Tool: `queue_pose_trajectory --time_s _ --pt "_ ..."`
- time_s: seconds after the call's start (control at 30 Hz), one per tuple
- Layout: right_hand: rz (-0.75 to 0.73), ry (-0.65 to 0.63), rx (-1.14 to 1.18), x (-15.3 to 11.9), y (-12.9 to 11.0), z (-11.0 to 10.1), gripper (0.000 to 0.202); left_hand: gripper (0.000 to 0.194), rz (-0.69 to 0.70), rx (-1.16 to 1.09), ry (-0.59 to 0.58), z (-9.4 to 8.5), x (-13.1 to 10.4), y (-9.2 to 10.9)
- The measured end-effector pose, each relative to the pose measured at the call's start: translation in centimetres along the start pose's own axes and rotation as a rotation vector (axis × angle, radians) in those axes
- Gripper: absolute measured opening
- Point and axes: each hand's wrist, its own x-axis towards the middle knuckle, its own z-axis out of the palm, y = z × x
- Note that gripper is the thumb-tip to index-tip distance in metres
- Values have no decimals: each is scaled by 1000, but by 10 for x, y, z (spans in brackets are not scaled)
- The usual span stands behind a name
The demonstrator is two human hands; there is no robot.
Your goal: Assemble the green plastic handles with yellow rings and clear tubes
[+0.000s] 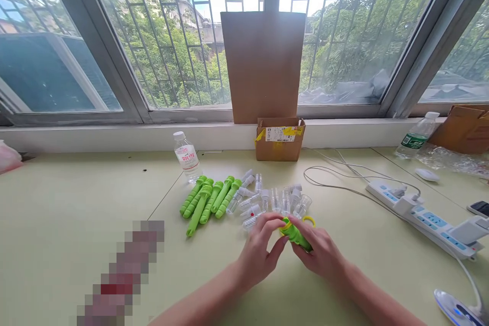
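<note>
Between my two hands is a green ribbed plastic piece [297,235] with a yellow ring at its upper left end. My left hand [263,244] pinches that ringed end with thumb and fingers. The body of the piece lies in my right hand [319,247], its fingers wrapped over it. Another yellow ring [308,221] shows just beyond my right fingers. Several green ribbed sticks [210,198] lie side by side to the left. Clear plastic tubes [286,200], some with white caps, are scattered just past my hands.
A water bottle [187,158] stands behind the green sticks. A small cardboard box [279,147] sits by the window ledge, a brown board [264,66] behind it. Cables and a power strip [424,216] occupy the right. A pixelated patch covers the lower left.
</note>
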Motion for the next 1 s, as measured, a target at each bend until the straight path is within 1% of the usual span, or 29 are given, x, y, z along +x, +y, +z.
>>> queue_pose_trajectory --time_s 0.13,0.3,0.4,0.5,0.57,0.73,0.8,0.83,0.87,0.93,1.0 --pt "102 4 75 -1 -3 2 55 31 -57 -36 27 3 -3 -2" --pt "198 1 207 2 -10 5 52 25 -105 -77 65 5 -4 -3" --pt "261 43 280 4 -16 7 48 28 -125 -129 68 6 -2 -2" --pt "337 92 359 6 -23 10 45 36 -155 -248 7 5 0 1" --pt "416 115 439 9 -27 14 43 44 -174 -316 -42 4 1 3" --pt "633 185 712 24 -35 25 41 77 -259 -426 -129 2 2 7" --pt "687 212 814 27 -35 28 42 85 -289 -477 -157 4 2 7" --pt "696 225 846 28 -35 30 42 83 -299 -508 -178 5 3 8" --pt "692 236 863 27 -35 31 42 76 -306 -540 -207 7 3 9" --pt "662 255 857 25 -34 32 40 59 -317 -591 -255 10 5 12" --pt "623 257 835 22 -33 32 37 48 -330 -613 -256 12 5 15"
